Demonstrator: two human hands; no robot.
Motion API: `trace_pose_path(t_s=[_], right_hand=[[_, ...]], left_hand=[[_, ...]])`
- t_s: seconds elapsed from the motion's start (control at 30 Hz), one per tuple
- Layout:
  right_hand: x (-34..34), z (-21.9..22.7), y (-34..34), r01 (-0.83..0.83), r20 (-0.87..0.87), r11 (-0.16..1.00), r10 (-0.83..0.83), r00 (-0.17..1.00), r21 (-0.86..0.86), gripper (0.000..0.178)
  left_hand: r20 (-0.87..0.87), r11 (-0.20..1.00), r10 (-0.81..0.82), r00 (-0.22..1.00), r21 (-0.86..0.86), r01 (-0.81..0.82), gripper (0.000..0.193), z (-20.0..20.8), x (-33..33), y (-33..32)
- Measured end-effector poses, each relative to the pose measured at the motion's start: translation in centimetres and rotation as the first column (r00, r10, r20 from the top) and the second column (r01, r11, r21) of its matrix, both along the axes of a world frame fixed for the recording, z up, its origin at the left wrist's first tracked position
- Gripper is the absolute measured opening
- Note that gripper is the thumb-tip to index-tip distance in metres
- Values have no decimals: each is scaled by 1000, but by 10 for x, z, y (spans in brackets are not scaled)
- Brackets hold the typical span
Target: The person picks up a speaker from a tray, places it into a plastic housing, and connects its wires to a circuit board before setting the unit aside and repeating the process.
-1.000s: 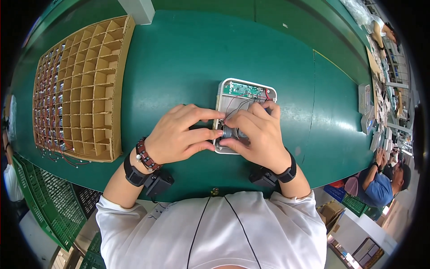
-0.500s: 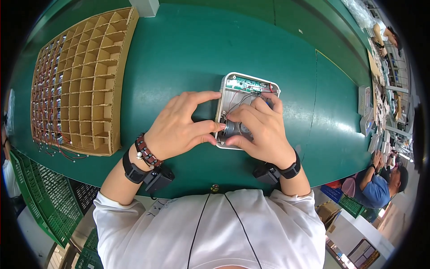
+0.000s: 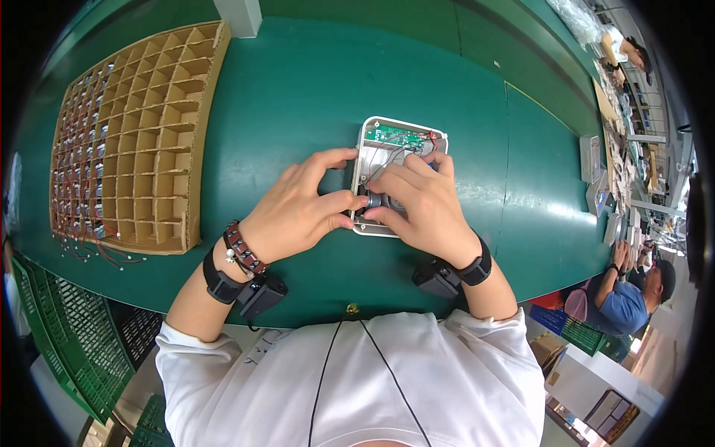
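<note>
A shallow white housing (image 3: 357, 165) with rounded corners lies open-side up on the green table. Along its far end runs a green circuit board (image 3: 395, 136), with thin red and black wires leading down inside. My left hand (image 3: 298, 203) braces the housing's left wall, one fingertip at the upper rim and others lower down, reaching the edge of a dark round part (image 3: 377, 200). My right hand (image 3: 428, 200) is curled inside, thumb and fingers closed around that part, which it largely covers. Something blue shows beneath the right fingers.
A cardboard divider box (image 3: 175, 160) stands at left, its left columns filled with wired parts. Green plastic crates (image 3: 74, 335) sit below the table's left edge. At right are boxes (image 3: 592, 167), more parts and two people, one in a blue shirt (image 3: 624, 304).
The housing and both hands appear slightly further left and up in the view, which has shifted a little. My right fingers have moved slightly over the round part; both hands keep their hold.
</note>
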State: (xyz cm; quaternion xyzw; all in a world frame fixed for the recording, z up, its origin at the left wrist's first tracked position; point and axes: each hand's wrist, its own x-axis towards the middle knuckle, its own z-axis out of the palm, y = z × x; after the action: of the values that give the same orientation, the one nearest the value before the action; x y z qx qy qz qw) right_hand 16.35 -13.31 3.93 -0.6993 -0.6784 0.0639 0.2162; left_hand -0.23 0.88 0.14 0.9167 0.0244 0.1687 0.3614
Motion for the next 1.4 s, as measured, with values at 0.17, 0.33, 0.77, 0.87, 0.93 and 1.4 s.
trace_pose_path(t_s=[0.17,0.33,0.77,0.87,0.93,1.4], right_hand=[[-7,6,0,41,133,999,-41,990,1,28],[-1,0,-3,26,44,998,-29,999,57,28],[40,26,-3,217,-23,955,-217,976,202,15],[42,29,-1,149,-12,969,-149,989,195,12],[37,32,0,103,-3,963,-105,994,250,8],[34,35,-10,65,75,935,-97,992,348,8]], left_hand=[[-41,997,2,999,77,1,25,7,2,1],[-91,987,29,995,163,-13,26,12,-1,2],[9,988,-5,1000,156,3,26,37,3,-6],[17,991,66,998,116,-68,25,48,9,-7],[91,992,107,990,57,-112,25,51,22,-9],[324,917,185,928,283,-282,10,53,59,-21]])
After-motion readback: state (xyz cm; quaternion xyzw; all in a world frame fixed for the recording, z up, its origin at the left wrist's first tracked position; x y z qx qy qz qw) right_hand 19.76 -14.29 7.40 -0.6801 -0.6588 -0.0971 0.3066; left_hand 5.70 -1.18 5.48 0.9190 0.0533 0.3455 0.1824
